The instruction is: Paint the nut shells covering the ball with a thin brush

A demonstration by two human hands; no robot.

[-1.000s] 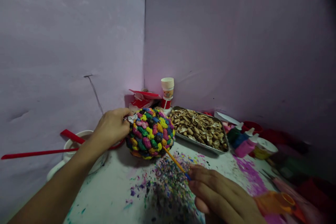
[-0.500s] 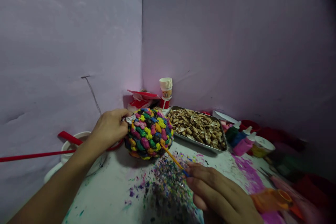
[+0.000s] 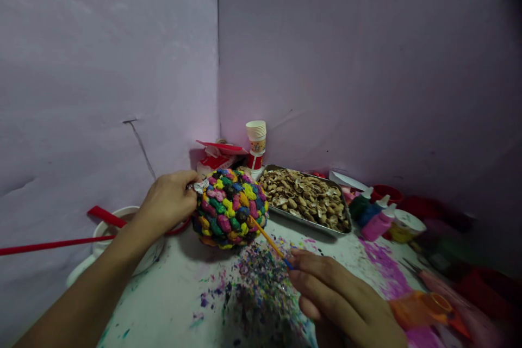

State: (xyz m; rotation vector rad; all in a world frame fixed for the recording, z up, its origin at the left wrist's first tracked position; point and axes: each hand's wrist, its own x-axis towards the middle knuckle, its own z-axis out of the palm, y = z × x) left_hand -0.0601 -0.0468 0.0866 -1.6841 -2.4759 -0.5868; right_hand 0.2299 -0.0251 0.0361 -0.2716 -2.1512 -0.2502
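Two walls (image 3: 346, 65): pale lilac and dim, meeting in a corner behind the table; a dark cord (image 3: 141, 144) hangs down the left one.
Tabletop (image 3: 159, 299): white, thick with multicoloured paint flecks (image 3: 265, 277) towards the front and streaked purple at the right.
Metal tray (image 3: 304, 221): near the right wall, filled with peanut shells (image 3: 304, 198).
Lumpy ball (image 3: 232, 209): many-coloured, mid-table, just left of the tray; whether it rests on the surface cannot be told.
Right hand (image 3: 334, 288): fingers pressed together, pinching a thin stick (image 3: 269, 239).
Left hand (image 3: 173, 198): fingers curled, tips partly hidden, gripping the ball's upper left at a crumpled whitish scrap (image 3: 201, 186).
Paper cups (image 3: 256, 138): stacked near the corner, beyond the ball.
Bottles (image 3: 378, 225): green, blue and pink, grouped right of the tray.
Stick: orange and blue, its far tip at the ball's lower right.
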